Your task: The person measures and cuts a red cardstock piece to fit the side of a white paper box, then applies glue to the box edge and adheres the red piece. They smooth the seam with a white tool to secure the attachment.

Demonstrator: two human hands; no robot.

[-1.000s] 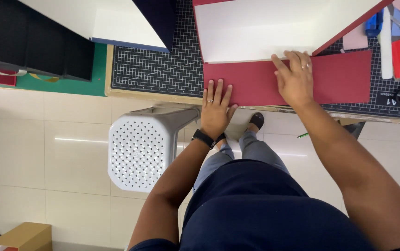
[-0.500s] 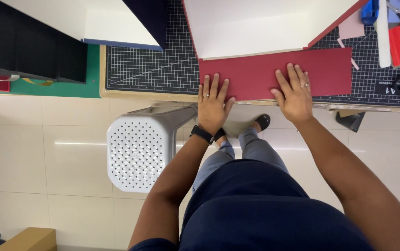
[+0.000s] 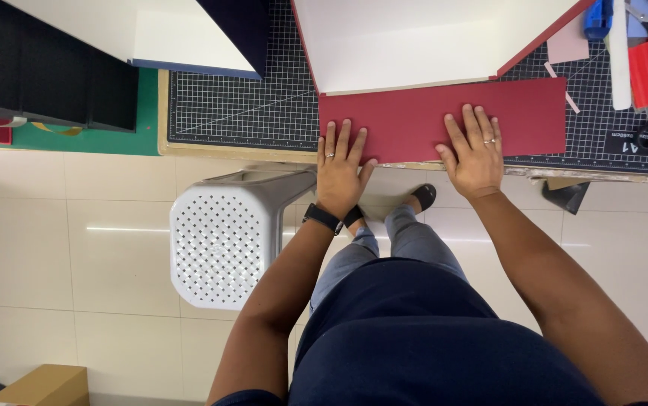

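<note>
Both hands lie flat, fingers spread and gripping nothing, on a long dark red card strip (image 3: pixel 429 124) at the near edge of the surface, which is covered by a black gridded cutting mat (image 3: pixel 241 113): the left hand (image 3: pixel 341 167) presses the strip's left end, the right hand (image 3: pixel 476 154) its middle. A large white board with a red edge (image 3: pixel 414 41) lies just beyond the strip, touching its far edge; below the surface, a white perforated plastic stool (image 3: pixel 222 237) stands on the pale tiled floor (image 3: pixel 60 248) beside the person's legs
</note>
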